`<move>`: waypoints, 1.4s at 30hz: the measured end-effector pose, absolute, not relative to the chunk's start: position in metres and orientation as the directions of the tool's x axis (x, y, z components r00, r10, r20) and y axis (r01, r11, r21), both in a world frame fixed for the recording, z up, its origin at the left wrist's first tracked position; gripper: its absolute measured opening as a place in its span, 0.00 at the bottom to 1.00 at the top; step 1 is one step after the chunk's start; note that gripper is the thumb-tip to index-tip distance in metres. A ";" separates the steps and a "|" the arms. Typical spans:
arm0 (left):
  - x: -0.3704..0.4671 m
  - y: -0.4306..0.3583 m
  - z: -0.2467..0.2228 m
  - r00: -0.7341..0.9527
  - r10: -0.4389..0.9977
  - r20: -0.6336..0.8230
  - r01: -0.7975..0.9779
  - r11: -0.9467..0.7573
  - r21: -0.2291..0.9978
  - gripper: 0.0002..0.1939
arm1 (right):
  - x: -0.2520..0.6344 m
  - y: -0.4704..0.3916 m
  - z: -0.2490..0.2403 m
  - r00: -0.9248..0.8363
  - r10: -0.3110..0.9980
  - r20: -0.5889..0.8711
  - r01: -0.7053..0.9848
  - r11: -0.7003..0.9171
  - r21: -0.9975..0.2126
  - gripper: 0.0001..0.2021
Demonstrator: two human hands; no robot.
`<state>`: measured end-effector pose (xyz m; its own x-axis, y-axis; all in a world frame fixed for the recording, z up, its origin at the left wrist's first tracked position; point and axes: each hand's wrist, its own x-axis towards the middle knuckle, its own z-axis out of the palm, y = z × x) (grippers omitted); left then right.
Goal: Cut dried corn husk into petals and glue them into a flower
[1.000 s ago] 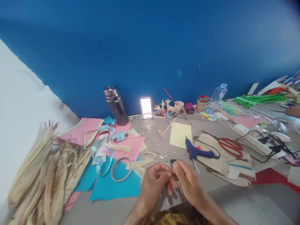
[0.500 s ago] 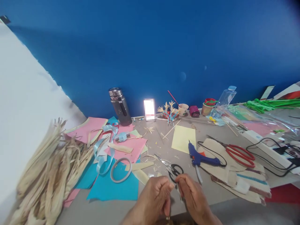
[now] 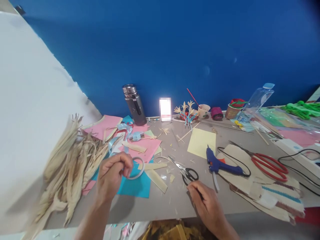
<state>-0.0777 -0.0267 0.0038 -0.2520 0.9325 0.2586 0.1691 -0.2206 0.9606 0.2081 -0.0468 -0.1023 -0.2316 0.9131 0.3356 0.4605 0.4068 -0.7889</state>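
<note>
My left hand (image 3: 111, 178) is raised over the blue paper (image 3: 136, 188), its fingers curled in. Its fingertips overlap the left side of a tape roll (image 3: 143, 168); whether they touch it I cannot tell. What they hold, if anything, is hidden. My right hand (image 3: 206, 201) is closed in a pinch just below the black handles of the scissors (image 3: 191, 174), which lie on the table. Anything between those fingertips is too small to make out. Pale husk strips (image 3: 157, 180) and small scraps lie between my hands.
Dried corn husks (image 3: 72, 173) cover the left. A blue glue gun (image 3: 222, 166) and red-handled shears (image 3: 270, 165) lie right. Behind stand a thermos (image 3: 135, 106), husk flowers (image 3: 187, 111), paper cups (image 3: 203, 111) and a plastic bottle (image 3: 257, 101). Yellow paper (image 3: 202, 143) lies centrally.
My left hand has moved away from my right, leftward and up to the tape roll. My right hand stays near the scissors handles. The view has shifted slightly.
</note>
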 end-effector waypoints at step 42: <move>-0.046 -0.008 -0.032 -0.112 0.908 0.403 0.616 -0.254 0.745 0.05 | 0.212 -0.046 -0.102 -0.226 0.881 0.416 0.456 0.473 -0.753 0.13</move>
